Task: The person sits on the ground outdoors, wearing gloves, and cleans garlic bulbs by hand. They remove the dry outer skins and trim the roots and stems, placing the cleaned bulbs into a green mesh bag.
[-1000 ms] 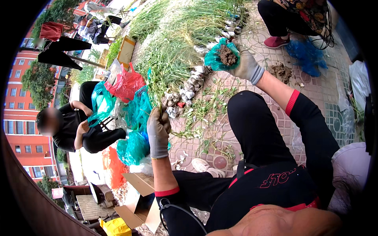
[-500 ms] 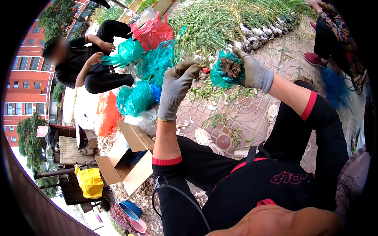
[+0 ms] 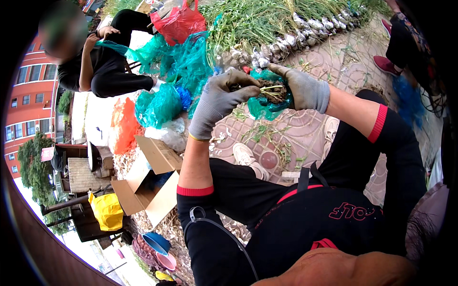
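Gloved in grey, my right hand [image 3: 307,89] grips a green plastic bag [image 3: 263,110] from its right side. Dark soil [image 3: 280,95] sits in the mouth of the bag. My left hand [image 3: 228,97], in a matching glove, reaches to the bag's left edge with thumb and fingers pinched together. Pale plant stems [image 3: 271,87] run from those fingertips across the soil. Some dark material shows between the left thumb and forefinger; their exact hold is partly hidden.
Garlic bulbs [image 3: 305,35] with long green stalks lie heaped beyond my hands. A seated person [image 3: 90,71] handles green bags at left, near a red bag [image 3: 180,23]. An open cardboard box [image 3: 160,155] stands by my left arm. Another person's leg [image 3: 400,50] is at far right.
My left hand has brought the stems right and down onto the soil in the bag. The bag has tilted and lowered slightly in my right hand. The view has shifted somewhat.
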Demonstrator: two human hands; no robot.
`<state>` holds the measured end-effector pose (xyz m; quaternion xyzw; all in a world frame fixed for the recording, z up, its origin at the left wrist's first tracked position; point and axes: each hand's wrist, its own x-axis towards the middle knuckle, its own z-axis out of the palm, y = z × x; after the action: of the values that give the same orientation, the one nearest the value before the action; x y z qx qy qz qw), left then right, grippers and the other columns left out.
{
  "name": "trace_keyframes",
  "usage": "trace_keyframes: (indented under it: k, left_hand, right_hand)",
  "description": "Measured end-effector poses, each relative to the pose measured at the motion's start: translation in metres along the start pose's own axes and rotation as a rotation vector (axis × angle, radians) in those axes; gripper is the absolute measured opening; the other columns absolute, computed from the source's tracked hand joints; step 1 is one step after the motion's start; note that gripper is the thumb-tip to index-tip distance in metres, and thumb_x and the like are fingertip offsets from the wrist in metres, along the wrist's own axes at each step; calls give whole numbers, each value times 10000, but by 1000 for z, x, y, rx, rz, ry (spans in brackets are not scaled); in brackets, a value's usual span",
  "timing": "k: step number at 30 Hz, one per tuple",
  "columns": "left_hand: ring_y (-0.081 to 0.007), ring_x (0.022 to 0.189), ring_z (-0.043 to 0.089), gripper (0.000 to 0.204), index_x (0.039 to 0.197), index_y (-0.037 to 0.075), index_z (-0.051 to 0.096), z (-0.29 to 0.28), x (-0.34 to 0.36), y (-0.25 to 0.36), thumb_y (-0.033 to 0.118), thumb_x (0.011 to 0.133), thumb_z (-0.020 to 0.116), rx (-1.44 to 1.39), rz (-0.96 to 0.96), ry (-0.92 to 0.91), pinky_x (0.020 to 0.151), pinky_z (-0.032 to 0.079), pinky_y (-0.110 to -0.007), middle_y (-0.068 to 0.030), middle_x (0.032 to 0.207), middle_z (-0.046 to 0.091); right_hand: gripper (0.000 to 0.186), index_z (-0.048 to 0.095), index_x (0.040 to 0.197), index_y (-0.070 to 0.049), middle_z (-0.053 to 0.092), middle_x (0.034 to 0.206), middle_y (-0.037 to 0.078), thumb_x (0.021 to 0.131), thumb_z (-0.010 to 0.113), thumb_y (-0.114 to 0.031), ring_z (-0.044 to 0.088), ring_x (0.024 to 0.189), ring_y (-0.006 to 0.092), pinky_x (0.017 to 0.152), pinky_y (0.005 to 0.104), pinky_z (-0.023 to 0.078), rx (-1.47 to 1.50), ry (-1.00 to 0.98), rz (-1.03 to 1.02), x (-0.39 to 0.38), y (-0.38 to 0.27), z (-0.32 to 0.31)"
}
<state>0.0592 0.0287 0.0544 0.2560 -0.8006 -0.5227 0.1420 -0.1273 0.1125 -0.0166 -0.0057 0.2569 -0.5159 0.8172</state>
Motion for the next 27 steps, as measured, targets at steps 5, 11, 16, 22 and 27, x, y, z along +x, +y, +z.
trace_keyframes:
  k: [5,11,16,22,27]
  left_hand:
    - [-59,717,574,123,868,-2,690,12,5,-3,98,807,729,61,-44,-10,657,475,-223,-5,769,657]
    - [-88,646,585,156,835,51,687,14,-3,5,173,764,753,406,-11,1,603,461,-238,-28,717,647]
    - [-178,643,608,171,798,110,677,21,-7,4,264,753,736,709,167,67,591,471,-288,-31,721,631]
    - [-198,665,615,189,797,120,670,18,-14,-2,297,759,723,702,112,92,603,475,-306,-33,740,632]
    - [-214,711,639,212,830,102,649,19,-13,-6,280,751,734,741,122,125,627,492,-320,-48,779,648]
  right_hand:
    - [353,583,1057,-24,673,928,106,986,411,-324,665,801,219,721,371,571,-23,-52,33,3,2,-11]
    - [326,554,1146,-45,653,1012,101,993,365,-263,661,857,211,744,397,572,-139,-140,56,-3,7,-14]
    - [328,550,1169,-66,652,1015,88,997,352,-264,657,861,197,759,397,571,-105,-170,84,0,10,-18]
    - [289,575,1141,-35,652,1016,91,948,513,-240,654,880,200,761,377,568,-132,-90,86,-5,12,-2]
    - [259,597,1073,-15,671,903,80,874,626,-177,662,777,180,739,349,569,-274,-171,90,1,7,-15]
